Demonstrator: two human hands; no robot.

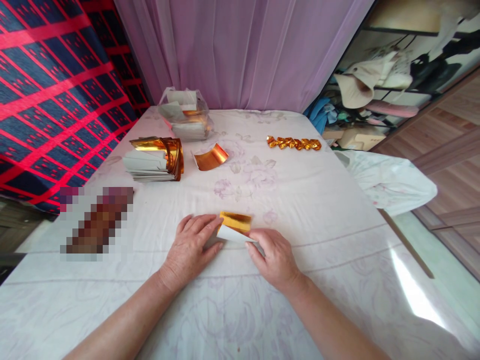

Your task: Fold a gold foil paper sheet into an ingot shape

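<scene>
A small sheet of gold foil paper [235, 226] lies near the middle of the table, its near edge turned up so that the white back shows. At its left end my left hand [195, 245] holds it, the fingers over the edge and the thumb below. My right hand [275, 255] grips the near right corner between thumb and forefinger. Beyond them, one loose curled gold foil sheet [211, 158] rests on the cloth. Left of that stands a stack of bent foil sheets [153, 162], gold and white. Folded gold foil pieces [293, 143] sit in a row at the far right.
A clear plastic bag [185, 115] of more sheets stands at the far left of the table. The floral tablecloth [247, 300] covers the surface. A blurred-out patch [99, 222] hides something on the left. A shelf with caps [375, 80] and a white bag [390, 180] are right.
</scene>
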